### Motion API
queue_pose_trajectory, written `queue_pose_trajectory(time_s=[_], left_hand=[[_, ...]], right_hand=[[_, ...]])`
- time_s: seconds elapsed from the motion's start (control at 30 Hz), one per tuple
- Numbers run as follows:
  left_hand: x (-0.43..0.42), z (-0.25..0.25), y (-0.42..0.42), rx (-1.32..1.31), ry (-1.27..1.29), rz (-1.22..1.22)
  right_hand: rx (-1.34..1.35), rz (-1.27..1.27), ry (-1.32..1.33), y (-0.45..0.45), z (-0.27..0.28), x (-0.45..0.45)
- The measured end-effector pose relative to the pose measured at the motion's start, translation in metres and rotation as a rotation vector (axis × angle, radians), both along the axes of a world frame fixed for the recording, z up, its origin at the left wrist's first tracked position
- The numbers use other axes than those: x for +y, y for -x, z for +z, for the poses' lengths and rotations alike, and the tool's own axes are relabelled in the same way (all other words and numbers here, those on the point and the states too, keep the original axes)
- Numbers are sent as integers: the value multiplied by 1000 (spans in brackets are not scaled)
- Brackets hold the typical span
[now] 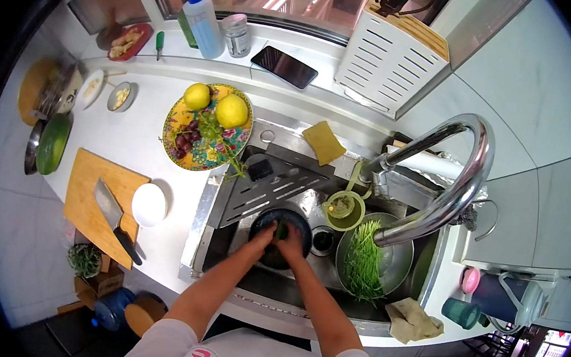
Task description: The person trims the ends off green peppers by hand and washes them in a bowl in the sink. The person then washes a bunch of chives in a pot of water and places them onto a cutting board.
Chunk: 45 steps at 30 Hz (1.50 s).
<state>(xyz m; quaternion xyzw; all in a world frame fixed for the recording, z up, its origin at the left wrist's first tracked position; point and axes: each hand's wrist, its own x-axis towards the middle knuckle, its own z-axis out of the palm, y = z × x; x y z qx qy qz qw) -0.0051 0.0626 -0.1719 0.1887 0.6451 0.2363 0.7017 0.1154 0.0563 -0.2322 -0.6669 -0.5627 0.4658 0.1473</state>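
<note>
As my left hand [265,236] and right hand [289,244] grip green item [282,230] at dark bowl [269,217] in sink [322,272], work looks midway: item not yet released, long greens [364,258] already in metal bowl [397,260].

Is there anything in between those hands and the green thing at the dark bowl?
No, nothing I see blocks them. The left hand and right hand are right at the green thing, over the dark bowl. The tap arches off to the right.
</note>
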Motion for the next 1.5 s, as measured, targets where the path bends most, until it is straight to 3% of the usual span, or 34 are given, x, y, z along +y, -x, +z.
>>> queue_pose_trajectory(time_s=[0.03, 0.27, 0.33, 0.47, 0.53, 0.57, 0.7, 0.8, 0.97, 1.03, 1.1, 1.33, 1.43, 1.5], left_hand=[[3, 16, -1, -152, 197, 101], [-12, 25, -12, -149, 148, 123], [-10, 66, -18, -78, 89, 105], [-21, 49, -26, 32, -53, 90], [-26, 48, -35, 301, -60, 12], [-30, 48, -37, 301, -65, 13], [-38, 72, -47, 225, -119, 160], [-44, 85, -48, 191, -143, 211], [-53, 65, -47, 153, -137, 238], [-54, 70, -39, -66, -120, 143], [-60, 67, -39, -62, -88, 186], [-64, 91, -43, -68, 16, 325], [-62, 98, -41, -201, 10, 339], [-54, 136, -38, -246, 21, 278]], right_hand=[[0, -5, -1, -1, 6, 0], [97, -34, -42, -5, 15, -3], [108, -26, -85, -7, 15, -7], [178, -17, -83, -12, 20, -13], [212, -23, -65, -12, 28, -15], [221, -16, -74, -12, 32, -19], [129, 46, -232, -10, 57, -28], [111, 58, -245, -9, 111, -28], [71, 89, -262, -11, 122, -34], [62, 107, -252, -8, 126, -35], [-2, 100, -298, -7, 129, -39], [-45, 132, -222, -11, 109, -50], [78, 140, -142, -21, 83, -45], [351, 97, 21, -30, 42, -42]])
